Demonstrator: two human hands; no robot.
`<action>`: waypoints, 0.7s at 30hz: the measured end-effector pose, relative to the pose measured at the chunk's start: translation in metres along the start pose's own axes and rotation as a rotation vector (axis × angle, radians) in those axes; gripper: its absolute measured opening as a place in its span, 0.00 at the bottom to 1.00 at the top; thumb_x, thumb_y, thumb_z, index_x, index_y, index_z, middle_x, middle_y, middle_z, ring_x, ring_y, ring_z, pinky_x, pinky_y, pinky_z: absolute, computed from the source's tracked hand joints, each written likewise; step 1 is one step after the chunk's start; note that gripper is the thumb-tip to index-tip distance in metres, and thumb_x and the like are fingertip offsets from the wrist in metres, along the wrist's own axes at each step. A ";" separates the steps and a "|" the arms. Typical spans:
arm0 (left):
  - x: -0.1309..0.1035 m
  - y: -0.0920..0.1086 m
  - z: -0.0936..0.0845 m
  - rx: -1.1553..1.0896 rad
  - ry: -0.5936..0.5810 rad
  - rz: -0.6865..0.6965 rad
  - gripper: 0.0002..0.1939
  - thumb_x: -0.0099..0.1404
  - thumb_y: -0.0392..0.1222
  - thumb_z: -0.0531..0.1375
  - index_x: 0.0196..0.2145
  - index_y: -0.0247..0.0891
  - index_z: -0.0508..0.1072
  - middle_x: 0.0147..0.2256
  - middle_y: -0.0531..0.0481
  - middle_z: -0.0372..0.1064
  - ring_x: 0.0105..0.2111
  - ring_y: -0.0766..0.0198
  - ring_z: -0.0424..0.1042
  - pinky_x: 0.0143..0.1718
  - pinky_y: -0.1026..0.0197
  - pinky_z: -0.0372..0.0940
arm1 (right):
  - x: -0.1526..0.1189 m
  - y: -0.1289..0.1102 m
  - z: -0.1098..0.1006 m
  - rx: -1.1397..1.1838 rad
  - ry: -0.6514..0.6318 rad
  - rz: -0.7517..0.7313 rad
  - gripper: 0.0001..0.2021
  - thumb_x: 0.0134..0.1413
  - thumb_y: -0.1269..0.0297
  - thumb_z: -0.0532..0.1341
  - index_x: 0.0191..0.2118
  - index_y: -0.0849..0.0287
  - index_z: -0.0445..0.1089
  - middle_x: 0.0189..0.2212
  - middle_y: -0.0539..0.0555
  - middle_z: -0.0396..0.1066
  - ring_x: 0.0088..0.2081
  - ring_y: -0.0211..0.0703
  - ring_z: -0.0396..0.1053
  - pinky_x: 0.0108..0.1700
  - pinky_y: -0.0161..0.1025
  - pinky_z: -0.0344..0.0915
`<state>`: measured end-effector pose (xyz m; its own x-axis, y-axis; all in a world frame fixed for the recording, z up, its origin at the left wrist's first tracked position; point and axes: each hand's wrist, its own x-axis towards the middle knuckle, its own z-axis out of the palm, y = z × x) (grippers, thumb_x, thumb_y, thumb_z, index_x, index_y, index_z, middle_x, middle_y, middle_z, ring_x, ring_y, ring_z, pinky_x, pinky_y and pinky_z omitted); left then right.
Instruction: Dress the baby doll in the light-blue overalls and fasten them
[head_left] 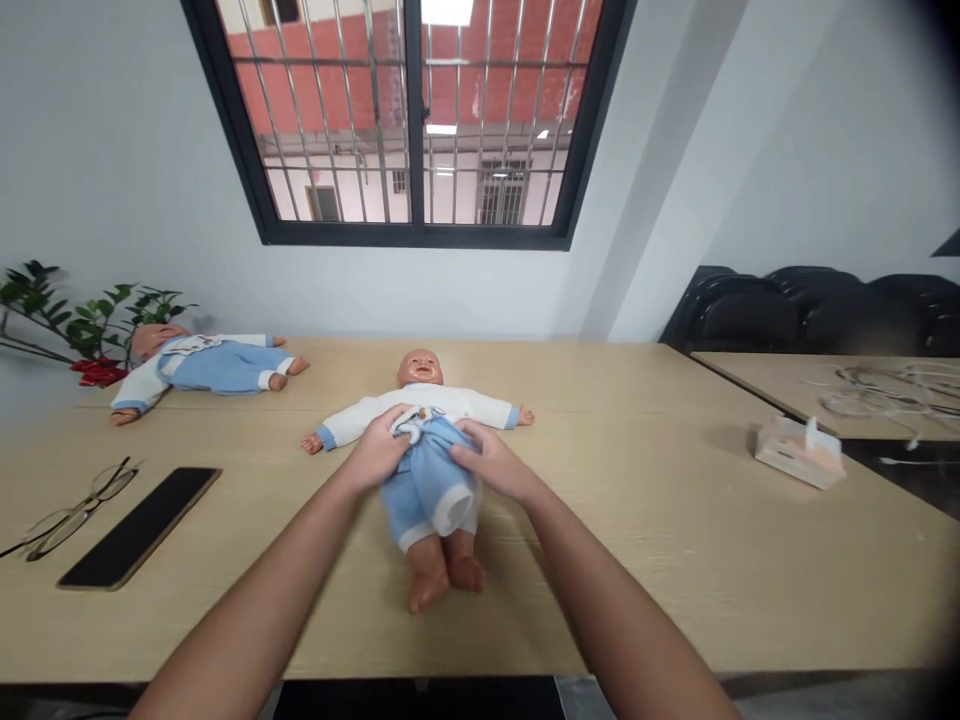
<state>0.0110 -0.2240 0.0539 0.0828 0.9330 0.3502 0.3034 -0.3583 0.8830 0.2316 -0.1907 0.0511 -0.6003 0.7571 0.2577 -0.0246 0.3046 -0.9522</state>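
A baby doll [421, 369] lies on its back in the middle of the wooden table [637, 520], arms spread, feet toward me. It wears a white top and light blue pants [426, 482]. My left hand [381, 447] grips the waistband of the pants on the doll's left side as I see it. My right hand [491, 462] holds the waistband on the other side. Both hands rest against the doll's belly.
A second dressed doll [202, 365] lies at the far left by a potted plant [90, 325]. Glasses [71, 512] and a dark phone [139, 527] lie at the left. A tissue box [799, 452] sits at the right; cables [892, 388] and black chairs beyond.
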 end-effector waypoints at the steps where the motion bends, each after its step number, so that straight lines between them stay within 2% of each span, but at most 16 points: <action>1: 0.000 -0.001 -0.001 -0.052 0.035 -0.009 0.19 0.63 0.48 0.61 0.49 0.36 0.73 0.47 0.42 0.76 0.47 0.52 0.74 0.51 0.54 0.67 | 0.000 -0.001 -0.001 -0.059 -0.035 0.004 0.17 0.57 0.50 0.68 0.44 0.57 0.74 0.42 0.52 0.74 0.45 0.48 0.70 0.50 0.43 0.66; 2: -0.001 -0.002 -0.002 -0.077 0.038 -0.003 0.21 0.62 0.48 0.61 0.50 0.35 0.72 0.49 0.42 0.75 0.49 0.51 0.74 0.53 0.53 0.66 | 0.000 0.000 -0.002 -0.094 -0.043 0.005 0.15 0.57 0.51 0.68 0.43 0.57 0.75 0.42 0.52 0.75 0.45 0.47 0.70 0.50 0.43 0.66; 4: -0.004 -0.003 -0.004 -0.047 -0.044 0.037 0.24 0.62 0.50 0.63 0.52 0.36 0.72 0.53 0.41 0.74 0.54 0.49 0.72 0.58 0.53 0.64 | 0.004 0.004 -0.004 -0.071 0.014 0.002 0.13 0.58 0.52 0.66 0.42 0.57 0.76 0.42 0.53 0.76 0.44 0.47 0.71 0.51 0.44 0.66; 7: -0.010 0.000 -0.005 0.099 -0.217 0.055 0.38 0.53 0.51 0.72 0.59 0.39 0.69 0.59 0.41 0.69 0.60 0.45 0.67 0.62 0.50 0.61 | 0.010 0.015 -0.007 0.150 0.149 -0.006 0.14 0.55 0.54 0.67 0.43 0.56 0.77 0.43 0.53 0.77 0.45 0.48 0.72 0.54 0.45 0.66; 9: -0.012 0.004 -0.003 0.185 -0.256 0.025 0.43 0.50 0.51 0.74 0.61 0.41 0.68 0.59 0.42 0.69 0.59 0.44 0.68 0.61 0.48 0.62 | 0.010 0.019 -0.006 0.320 0.177 0.021 0.14 0.52 0.55 0.68 0.42 0.56 0.77 0.42 0.53 0.78 0.45 0.48 0.73 0.53 0.44 0.67; 11: -0.011 0.007 -0.001 0.213 -0.231 0.019 0.32 0.57 0.52 0.70 0.57 0.40 0.70 0.55 0.43 0.73 0.54 0.47 0.71 0.58 0.48 0.64 | 0.007 0.017 -0.003 0.405 0.144 0.063 0.14 0.52 0.55 0.68 0.43 0.56 0.77 0.43 0.53 0.78 0.45 0.47 0.73 0.52 0.43 0.68; 13: -0.008 0.008 0.001 0.163 -0.171 0.042 0.21 0.64 0.50 0.63 0.52 0.39 0.73 0.50 0.44 0.76 0.51 0.50 0.73 0.57 0.50 0.65 | 0.003 0.009 0.000 0.377 0.031 0.112 0.17 0.54 0.52 0.69 0.46 0.56 0.77 0.45 0.54 0.77 0.46 0.47 0.73 0.51 0.42 0.68; 14: -0.006 0.008 0.002 0.117 -0.122 0.048 0.19 0.65 0.49 0.61 0.50 0.38 0.73 0.49 0.44 0.76 0.51 0.51 0.73 0.57 0.50 0.66 | 0.000 0.005 0.001 0.335 -0.037 0.133 0.19 0.55 0.51 0.69 0.48 0.56 0.77 0.46 0.54 0.77 0.46 0.46 0.73 0.51 0.41 0.68; 17: -0.004 0.004 0.004 -0.012 -0.017 0.040 0.18 0.65 0.47 0.61 0.49 0.36 0.73 0.48 0.43 0.76 0.50 0.51 0.74 0.56 0.51 0.66 | -0.003 -0.004 0.002 0.206 -0.173 0.195 0.20 0.52 0.50 0.72 0.46 0.58 0.78 0.43 0.54 0.78 0.43 0.45 0.73 0.47 0.41 0.69; 19: -0.005 0.002 0.005 -0.048 -0.033 0.035 0.18 0.65 0.48 0.61 0.50 0.37 0.72 0.49 0.43 0.76 0.51 0.51 0.74 0.56 0.51 0.67 | -0.002 -0.002 0.000 0.211 -0.141 0.216 0.18 0.50 0.51 0.73 0.42 0.59 0.79 0.39 0.53 0.78 0.39 0.43 0.73 0.45 0.40 0.69; 21: -0.009 0.003 0.005 -0.038 -0.111 0.056 0.23 0.65 0.50 0.62 0.54 0.37 0.71 0.54 0.41 0.73 0.55 0.49 0.71 0.59 0.51 0.65 | 0.000 0.003 -0.002 0.311 -0.055 0.207 0.18 0.48 0.51 0.74 0.40 0.59 0.79 0.37 0.52 0.78 0.37 0.42 0.73 0.44 0.40 0.68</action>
<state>0.0159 -0.2333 0.0516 0.2041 0.9085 0.3646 0.2588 -0.4093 0.8749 0.2333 -0.1887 0.0489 -0.6599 0.7494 0.0534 -0.1349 -0.0483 -0.9897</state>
